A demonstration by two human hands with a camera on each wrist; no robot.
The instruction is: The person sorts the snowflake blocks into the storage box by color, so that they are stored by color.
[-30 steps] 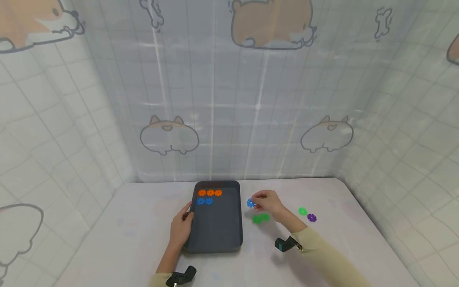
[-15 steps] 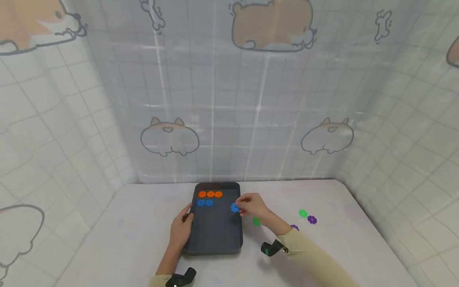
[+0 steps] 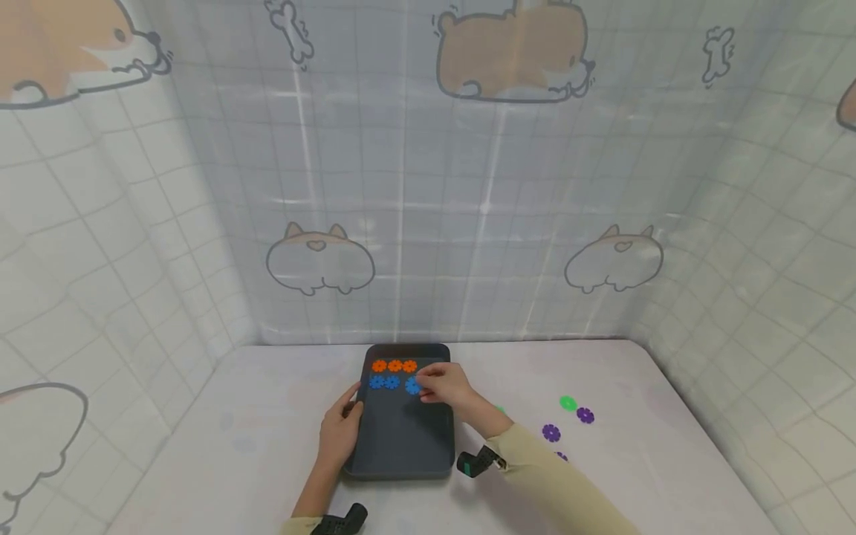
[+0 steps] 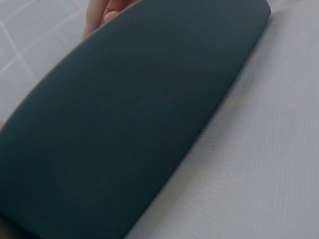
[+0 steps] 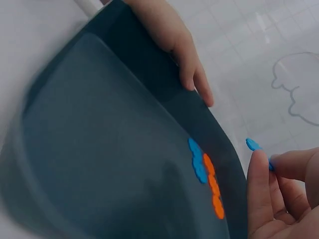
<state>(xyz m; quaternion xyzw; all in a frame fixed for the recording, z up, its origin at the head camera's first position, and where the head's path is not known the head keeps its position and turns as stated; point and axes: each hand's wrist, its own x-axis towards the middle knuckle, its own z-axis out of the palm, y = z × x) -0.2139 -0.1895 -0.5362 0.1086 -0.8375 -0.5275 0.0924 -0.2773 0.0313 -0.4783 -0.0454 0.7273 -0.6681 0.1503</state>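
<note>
My right hand (image 3: 448, 386) pinches a blue flower-shaped piece (image 3: 412, 385) over the dark tray (image 3: 401, 446), just right of two blue pieces (image 3: 384, 382). Above that pair lie three orange pieces (image 3: 395, 365) in a row. In the right wrist view thumb and fingers of the right hand (image 5: 284, 194) hold the blue piece (image 5: 252, 144) by its edge. The left hand (image 3: 339, 431) grips the tray's left rim, its thumb at the edge. The tray's side wall (image 4: 129, 119) fills much of the left wrist view.
On the white table (image 3: 267, 446), right of the tray, lie a green piece (image 3: 568, 403), a purple one (image 3: 585, 415) beside it and another purple one (image 3: 551, 432). The right forearm partly hides further pieces. Patterned cloth walls (image 3: 435, 297) stand behind and at both sides.
The right hand has carried the blue piece leftward from the table to over the tray. More purple pieces show where the arm was. The left hand keeps its grip on the rim.
</note>
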